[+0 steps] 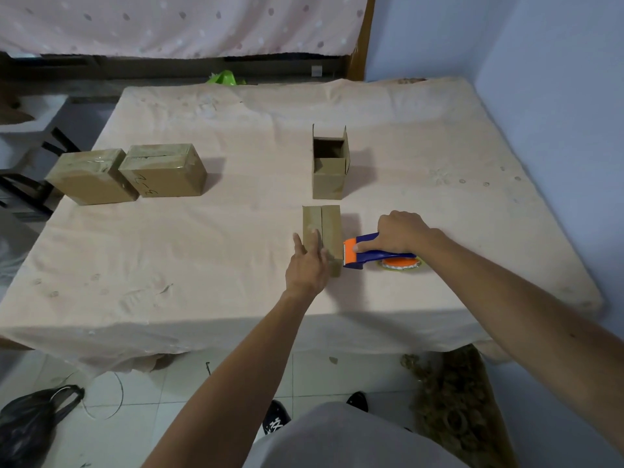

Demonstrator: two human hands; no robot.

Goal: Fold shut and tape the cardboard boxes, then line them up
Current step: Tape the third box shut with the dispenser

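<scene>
Tape dispenser at the side of a folded box

Head view: a person stood at a bench [202,251] covered with a pale peach cloth. Near its front middle lay a narrow cardboard box [331,228] with its flaps folded down and meeting along a seam on top. The left grip [305,265], a bare hand, lay flat on the near end of this box, fingers straight and spread, pressing on the flaps. The right grip [400,233] was clamped round the blue handle of a tape dispenser [371,254], with the forefinger stretched along it. The dispenser's orange head touched the right side of the box near its close end, and its tape roll [401,264] lay against the cloth.

Just behind the folded box stood an unsealed box [330,170], upright, its top flaps raised and its inside dark. Well apart, at the bench's left side, two taped boxes sat side by side and touching: the left taped box [93,179] and the right taped box [163,170], which bore handwriting on its front. On the tiled floor at lower left lay a black plastic bag [27,423].
</scene>
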